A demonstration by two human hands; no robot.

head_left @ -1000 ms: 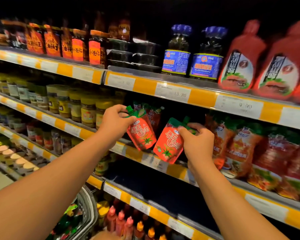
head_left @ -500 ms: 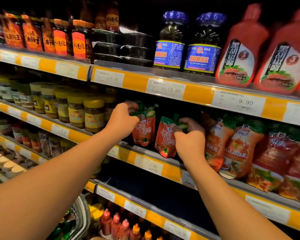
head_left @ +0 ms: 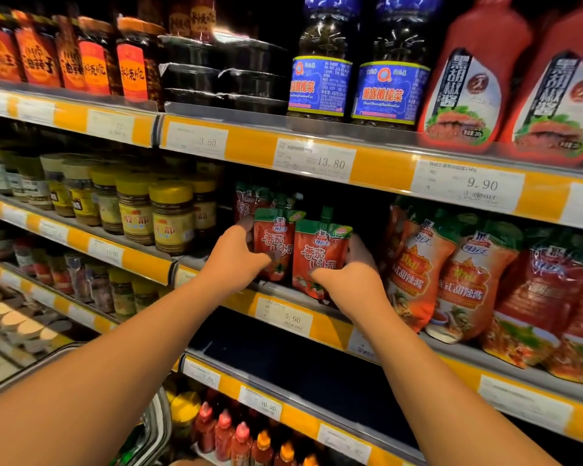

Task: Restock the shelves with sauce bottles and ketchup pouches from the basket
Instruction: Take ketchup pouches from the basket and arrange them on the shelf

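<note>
Head view: both hands on the middle shelf (head_left: 283,297), placing step in hand. Left hand (head_left: 239,257) grips left ketchup pouch (head_left: 272,245), thumb across its front, fingers curled behind its left edge. Right hand (head_left: 347,280) grips right ketchup pouch (head_left: 318,260), thumb on its lower front, fingers wrapped round its right side. Both pouches upright, side by side and touching, bottoms at the shelf front lip above the 5.90 price tag (head_left: 288,319). More of the same pouches stand behind them at 12 o'clock. Yellow-lid jars (head_left: 169,216) at 9 o'clock of the left hand, bigger chili sauce pouches (head_left: 418,274) at 3 o'clock of the right hand. Basket (head_left: 155,428) rim at 7 o'clock, low in frame; contents too cut off to tell.

Next move, my judgement: settle both bases flat, push back against the rear row, let go without tipping them, then back to the basket.

Versus 0.5 s ago: pouches were tilted and held by their tops, with a gap between; now straightened, lower, pressed together, and both hands have slid down to the pouch sides.
</note>
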